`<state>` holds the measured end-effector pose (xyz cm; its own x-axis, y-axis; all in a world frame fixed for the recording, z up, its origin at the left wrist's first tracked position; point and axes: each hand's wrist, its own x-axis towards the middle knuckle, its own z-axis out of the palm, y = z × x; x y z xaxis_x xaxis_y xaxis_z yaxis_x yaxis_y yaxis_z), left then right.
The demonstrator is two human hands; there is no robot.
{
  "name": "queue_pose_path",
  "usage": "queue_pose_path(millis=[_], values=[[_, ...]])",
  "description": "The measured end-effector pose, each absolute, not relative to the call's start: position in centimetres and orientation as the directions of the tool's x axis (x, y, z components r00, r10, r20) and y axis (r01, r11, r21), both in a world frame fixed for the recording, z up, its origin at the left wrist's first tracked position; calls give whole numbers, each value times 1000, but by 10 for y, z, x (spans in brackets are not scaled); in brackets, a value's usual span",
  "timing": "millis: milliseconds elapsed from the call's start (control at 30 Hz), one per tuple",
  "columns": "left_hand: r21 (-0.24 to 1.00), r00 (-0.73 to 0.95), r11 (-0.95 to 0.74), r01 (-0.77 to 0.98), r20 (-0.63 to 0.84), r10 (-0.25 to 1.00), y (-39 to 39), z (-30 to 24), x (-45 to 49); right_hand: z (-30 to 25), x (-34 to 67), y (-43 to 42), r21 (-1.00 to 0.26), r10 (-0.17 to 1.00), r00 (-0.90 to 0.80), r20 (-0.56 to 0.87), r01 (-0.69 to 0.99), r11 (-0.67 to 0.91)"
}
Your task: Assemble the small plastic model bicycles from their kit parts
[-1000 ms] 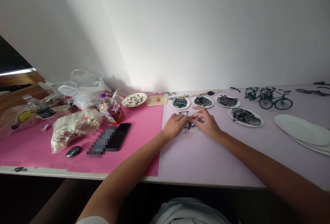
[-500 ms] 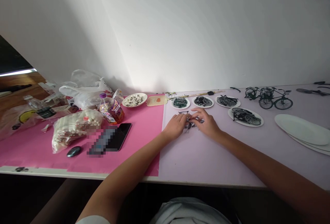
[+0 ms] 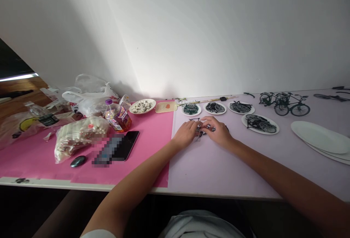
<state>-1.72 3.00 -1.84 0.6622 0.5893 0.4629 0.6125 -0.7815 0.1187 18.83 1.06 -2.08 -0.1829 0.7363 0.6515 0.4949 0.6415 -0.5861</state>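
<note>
My left hand [image 3: 187, 133] and my right hand [image 3: 216, 130] meet over the lilac part of the table, their fingertips close together. Both are closed around small dark pieces [image 3: 201, 133], which my fingers mostly cover. A thin dark frame-like part [image 3: 194, 119] shows just beyond my left fingers. Behind my hands, small white plates hold dark model bicycle parts, among them a plate of green-black parts [image 3: 190, 109] and a plate with wheels [image 3: 215, 108]. A larger plate of parts with a wheel [image 3: 261, 124] lies to the right of my right hand.
Assembled model bicycles [image 3: 291, 104] stand at the back right, near stacked white plates [image 3: 319, 135]. On the pink side are a phone [image 3: 128, 145], a computer mouse [image 3: 78, 161], a drink bottle [image 3: 117, 116], a bag of white sticks [image 3: 80, 134] and a plate of small pieces [image 3: 142, 106].
My right fingers have curled lower and closer to my left fingertips. A dark bit now shows beside my right hand. My left hand has barely moved.
</note>
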Motion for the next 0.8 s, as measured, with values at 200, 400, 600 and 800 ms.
queue_pose_path(millis=[200, 400, 600, 800], values=[[116, 661, -775, 622, 452, 599, 29, -18, -18, -18, 186, 8, -611, 752, -168, 637, 484, 626], [134, 663, -778, 613, 448, 600, 31, -20, -19, -17, 184, 8, -640, 763, -156, 628, 455, 620], [267, 647, -802, 535, 482, 592, 29, -23, -18, -15, 182, 6, -672, 776, -156, 611, 415, 613], [215, 652, -791, 573, 465, 598, 30, -24, -17, -17, 182, 6, -659, 766, -160, 622, 421, 623]])
